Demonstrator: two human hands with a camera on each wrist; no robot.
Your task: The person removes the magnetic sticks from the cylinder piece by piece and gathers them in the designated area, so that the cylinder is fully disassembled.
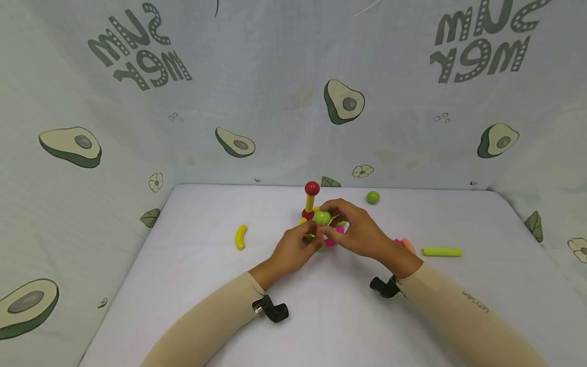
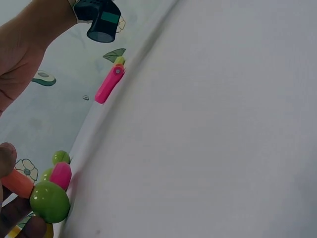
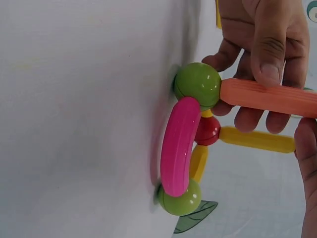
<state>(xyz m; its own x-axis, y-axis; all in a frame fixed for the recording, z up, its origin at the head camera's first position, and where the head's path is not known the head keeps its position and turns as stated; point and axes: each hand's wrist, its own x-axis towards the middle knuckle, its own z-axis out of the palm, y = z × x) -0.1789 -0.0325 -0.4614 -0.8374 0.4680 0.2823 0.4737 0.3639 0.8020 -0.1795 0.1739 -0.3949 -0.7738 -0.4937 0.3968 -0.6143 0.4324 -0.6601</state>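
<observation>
An orange toy building rod [image 3: 267,97] stands up from a green ball [image 3: 198,84] on the table. My left hand [image 1: 295,248] pinches this rod between thumb and fingers. At the rod's top, my right hand [image 1: 359,229] holds another green ball [image 1: 322,218] between thumb and fingers; whether ball and rod touch is hard to tell. A curved pink rod [image 3: 179,148] joins the lower ball to one more green ball [image 3: 179,197]. Behind stands an upright yellow rod [image 1: 310,203], with a red ball [image 1: 312,188] on top and a red ball [image 3: 208,130] below.
A curved yellow rod [image 1: 240,237] lies to the left. Toward the back edge sits a loose green ball [image 1: 373,197]. To the right are a yellow-green rod [image 1: 442,252] and an orange piece [image 1: 408,245], the latter partly behind my right forearm. A printed cloth [image 1: 284,92] hangs behind the table.
</observation>
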